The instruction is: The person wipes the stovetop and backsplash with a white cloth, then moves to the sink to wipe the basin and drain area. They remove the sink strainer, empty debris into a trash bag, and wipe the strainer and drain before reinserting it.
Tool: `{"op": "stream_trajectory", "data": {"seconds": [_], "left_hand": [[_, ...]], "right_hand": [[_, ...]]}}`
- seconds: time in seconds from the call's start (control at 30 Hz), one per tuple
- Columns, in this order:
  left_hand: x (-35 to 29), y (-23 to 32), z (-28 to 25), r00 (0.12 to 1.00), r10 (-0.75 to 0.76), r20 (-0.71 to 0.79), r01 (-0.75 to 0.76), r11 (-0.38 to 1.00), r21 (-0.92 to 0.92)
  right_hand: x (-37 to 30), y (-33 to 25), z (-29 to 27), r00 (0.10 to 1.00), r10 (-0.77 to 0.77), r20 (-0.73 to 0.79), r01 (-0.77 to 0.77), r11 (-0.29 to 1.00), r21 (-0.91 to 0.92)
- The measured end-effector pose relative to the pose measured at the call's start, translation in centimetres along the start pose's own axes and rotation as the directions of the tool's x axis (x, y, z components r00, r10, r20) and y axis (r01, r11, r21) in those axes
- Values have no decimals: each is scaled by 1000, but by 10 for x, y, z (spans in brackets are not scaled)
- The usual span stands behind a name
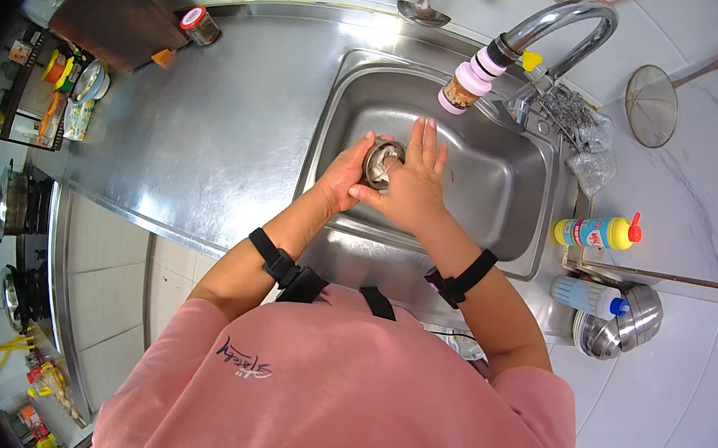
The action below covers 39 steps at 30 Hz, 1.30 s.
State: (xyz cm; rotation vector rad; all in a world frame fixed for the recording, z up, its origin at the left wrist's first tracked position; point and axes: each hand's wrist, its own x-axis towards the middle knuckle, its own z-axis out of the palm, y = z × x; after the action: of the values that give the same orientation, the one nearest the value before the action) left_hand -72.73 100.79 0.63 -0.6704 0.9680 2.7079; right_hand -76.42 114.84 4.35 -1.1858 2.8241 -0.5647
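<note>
Over the sink point(499, 259), my left hand point(346, 168) is closed round the side of a small round metal bowl point(373, 164). Something whitish point(384, 160) lies inside the bowl; whether it is a cloth or food I cannot tell. My right hand point(419, 182) comes at the bowl from the right, three of its fingers stretched out toward the far side. One finger dips into the bowl's mouth against the whitish stuff, and the thumb lies along the near side, by my left wrist. The fingertip inside is partly hidden.
A curved faucet point(568, 16) with a pink filter point(469, 80) hangs over the sink's far right. Bottles, a yellow one point(598, 232) and a blue-white one point(585, 296), lie to the right near metal bowls point(637, 315). A red-lidded jar point(201, 26) and wooden board point(124, 12) stand far left.
</note>
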Motion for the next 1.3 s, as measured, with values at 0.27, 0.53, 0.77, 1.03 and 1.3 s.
{"op": "stream_trajectory", "data": {"seconds": [0.27,0.53,0.77,1.03,1.3], "left_hand": [[5,5,-5,998,-38,59,43,996,-81],[4,12,-8,987,-145,63,153,977,-147],[6,-4,-11,985,-170,31,172,953,-251],[10,-8,-17,912,-206,354,313,908,-278],[1,-12,8,956,-250,154,285,919,-274]], "right_hand": [[6,14,23,862,84,501,-442,610,658],[12,10,18,871,86,483,-334,825,456],[10,10,-9,934,23,356,-122,958,259],[-7,-6,-11,999,30,-36,-29,999,46],[-7,-2,-6,996,18,92,-35,981,188]]}}
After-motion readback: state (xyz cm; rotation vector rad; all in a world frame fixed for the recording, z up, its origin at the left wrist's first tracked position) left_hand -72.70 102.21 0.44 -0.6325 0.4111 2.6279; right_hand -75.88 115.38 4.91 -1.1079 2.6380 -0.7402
